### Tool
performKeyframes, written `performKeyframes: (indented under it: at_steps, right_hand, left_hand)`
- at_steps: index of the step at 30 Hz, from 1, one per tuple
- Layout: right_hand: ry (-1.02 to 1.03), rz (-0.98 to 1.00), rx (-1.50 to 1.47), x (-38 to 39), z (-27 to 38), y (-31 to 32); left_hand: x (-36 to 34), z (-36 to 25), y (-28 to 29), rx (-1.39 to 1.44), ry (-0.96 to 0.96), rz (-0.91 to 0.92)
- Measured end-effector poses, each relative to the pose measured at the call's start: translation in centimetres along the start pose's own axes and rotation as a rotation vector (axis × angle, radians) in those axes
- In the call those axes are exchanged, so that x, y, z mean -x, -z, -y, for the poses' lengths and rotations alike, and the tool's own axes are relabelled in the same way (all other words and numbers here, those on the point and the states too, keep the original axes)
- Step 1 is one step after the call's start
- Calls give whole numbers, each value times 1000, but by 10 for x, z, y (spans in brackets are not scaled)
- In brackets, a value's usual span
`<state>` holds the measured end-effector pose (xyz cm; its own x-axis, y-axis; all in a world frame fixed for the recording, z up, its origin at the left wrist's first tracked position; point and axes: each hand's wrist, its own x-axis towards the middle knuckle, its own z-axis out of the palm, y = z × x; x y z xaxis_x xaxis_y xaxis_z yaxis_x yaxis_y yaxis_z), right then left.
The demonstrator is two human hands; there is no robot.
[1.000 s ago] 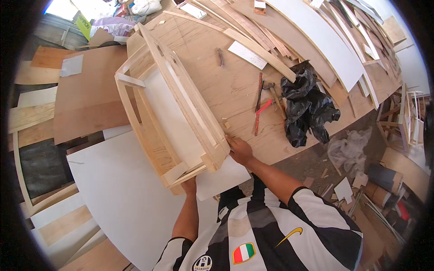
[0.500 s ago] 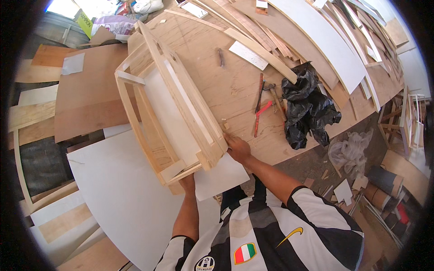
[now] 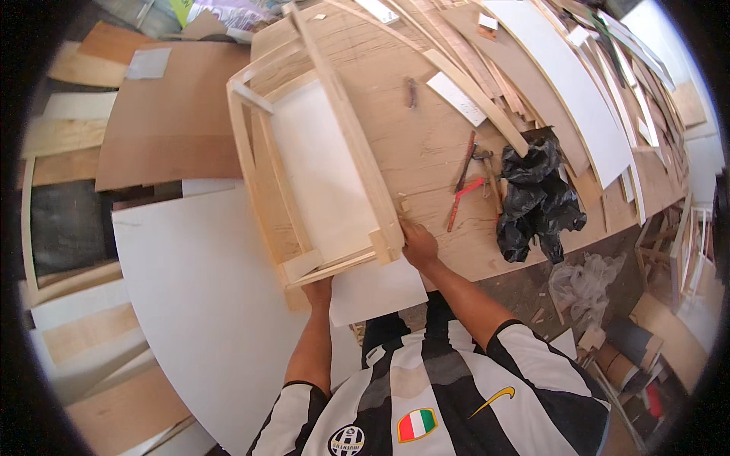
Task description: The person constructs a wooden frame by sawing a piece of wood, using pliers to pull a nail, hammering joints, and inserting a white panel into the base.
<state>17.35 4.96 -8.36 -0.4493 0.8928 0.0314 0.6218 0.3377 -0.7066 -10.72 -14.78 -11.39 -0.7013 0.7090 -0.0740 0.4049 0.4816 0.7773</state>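
A long box-like frame of pale wooden strips (image 3: 357, 137) lies lengthwise away from me, partly on the wooden worktable. Between its rails a white panel (image 3: 315, 152) shows. At the frame's near end, my left hand (image 3: 318, 291) is closed under the lower edge, its fingers mostly hidden by the wood. My right hand (image 3: 420, 243) grips the near right corner from the outside, with part of the fingers out of sight behind the rail. A white sheet (image 3: 376, 292) shows just below the near end, between my forearms.
Right of the frame lie a hammer (image 3: 493, 178), a red-handled tool (image 3: 462, 199) and a crumpled black plastic bag (image 3: 536, 197). Wood strips and a long white board (image 3: 566, 83) cover the table's far right. A large white sheet (image 3: 182, 289) and brown panels (image 3: 175, 114) are at the left.
The frame has tilted and turned slightly, so the gap along its right side no longer shows. Both hands keep their hold. The whole view has shifted.
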Motion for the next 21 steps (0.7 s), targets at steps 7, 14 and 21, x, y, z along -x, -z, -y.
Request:
performKeyframes:
  at_steps: [7, 14, 21]
  right_hand:
    - [-135, -6, 181, 23, -1, -30]
    - [-175, -237, 205, 37, -5, -70]
    - [40, -385, 388, 35, -15, -58]
  left_hand:
    - [-22, 22, 25, -326, -140, 196]
    - [-32, 50, 19, -535, -464, 99]
    - [-43, 77, 10, -707, -363, 221]
